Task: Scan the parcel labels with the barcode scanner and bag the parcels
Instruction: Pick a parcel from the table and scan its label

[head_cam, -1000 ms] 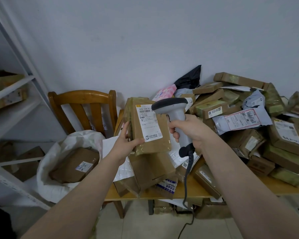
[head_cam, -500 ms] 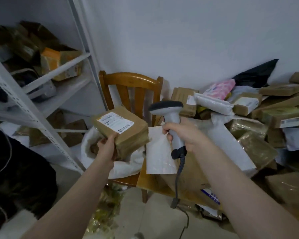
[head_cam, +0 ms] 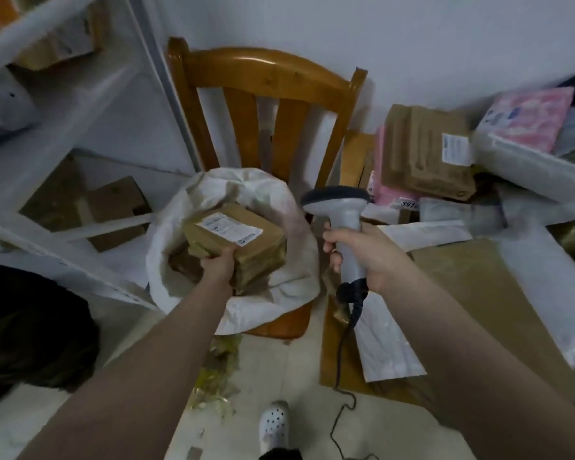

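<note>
I observe a small room with a plain pale wall (head_cam: 395, 31) and a pale floor (head_cam: 299, 370). A wooden chair (head_cam: 263, 74) stands ahead of my left hand (head_cam: 218, 265), and a white shelving rack (head_cam: 161, 71) holding cartons stands beyond that hand on its outer side. The wooden table (head_cam: 329, 330) lies under and outward of my right hand (head_cam: 362, 254). It is heaped with post: a white mailer (head_cam: 385, 343) just below the hand, and a brown parcel (head_cam: 425, 154) and a pink packet (head_cam: 528, 117) beyond it. The white bag (head_cam: 279, 200) sits open on the chair seat. My left hand grips the near edge of the parcel (head_cam: 239, 244), label (head_cam: 229, 229) up, inside the bag's mouth; I cannot tell whether it rests on the contents. My right hand is curled round the handle of the barcode scanner (head_cam: 336, 202), which is upright beside the bag, its cable (head_cam: 342, 353) trailing to the floor near a white shoe (head_cam: 274, 423). Half a second ago the parcel was held higher, above the bag; a second ago it faced the scanner over the table. The view has since swung left and downward.
</note>
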